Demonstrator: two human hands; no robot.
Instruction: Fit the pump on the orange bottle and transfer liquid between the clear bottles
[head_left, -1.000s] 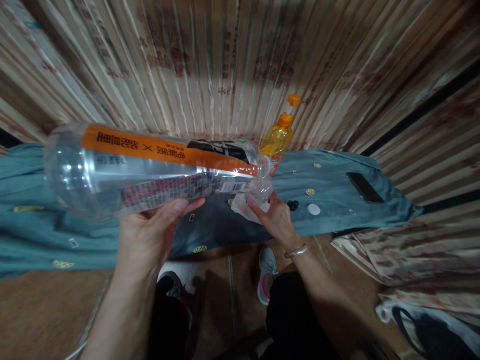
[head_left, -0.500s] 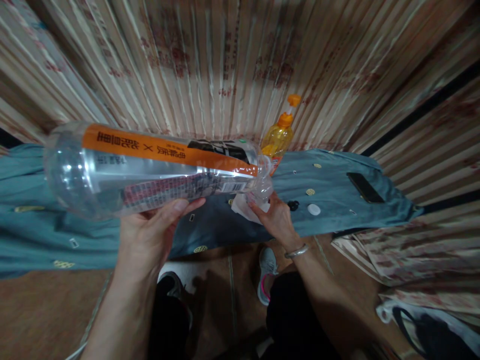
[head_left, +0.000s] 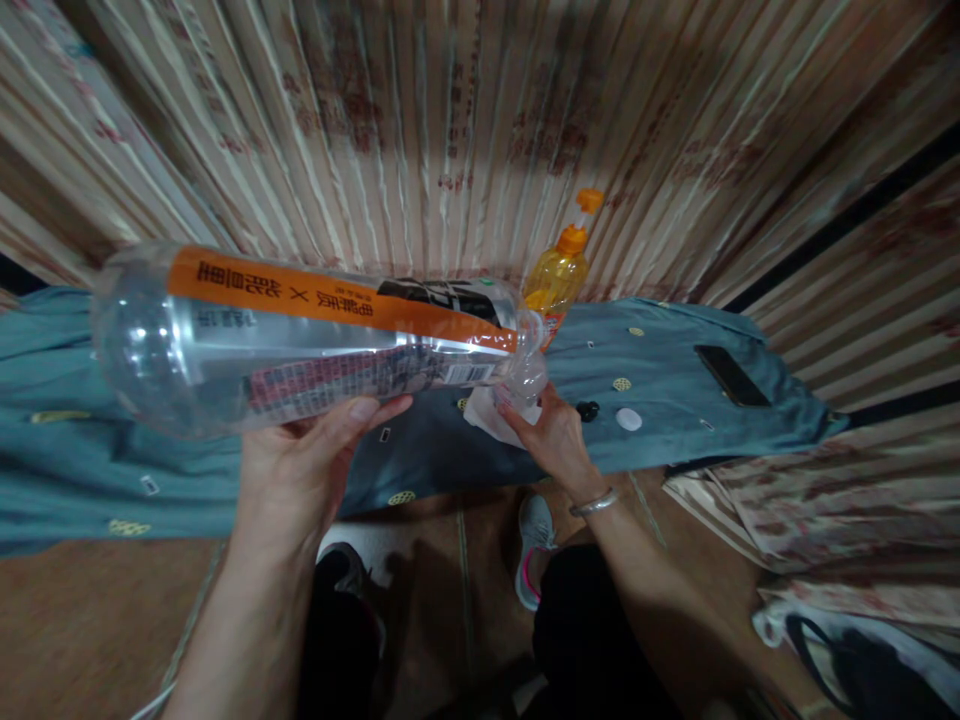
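A large clear plastic bottle (head_left: 322, 345) with an orange and silver label lies sideways in the air, its neck to the right. My left hand (head_left: 311, 455) is closed round its underside, thumb along the near side. Close by the bottle's neck, my right hand (head_left: 553, 430) pinches a small, clear, rounded plastic piece (head_left: 527, 378); its exact kind is unclear. Whether that piece touches the bottle's mouth cannot be told. Something white, like a tissue (head_left: 491, 418), shows below it, partly covered by the fingers.
Behind the neck stands a yellow pump bottle (head_left: 556, 280) with an orange top. On the teal cloth (head_left: 652, 360) are a white round cap (head_left: 628, 419), a small black object (head_left: 587, 411) and a dark phone (head_left: 731, 376). Pleated curtains (head_left: 390, 150) hang behind and at the right.
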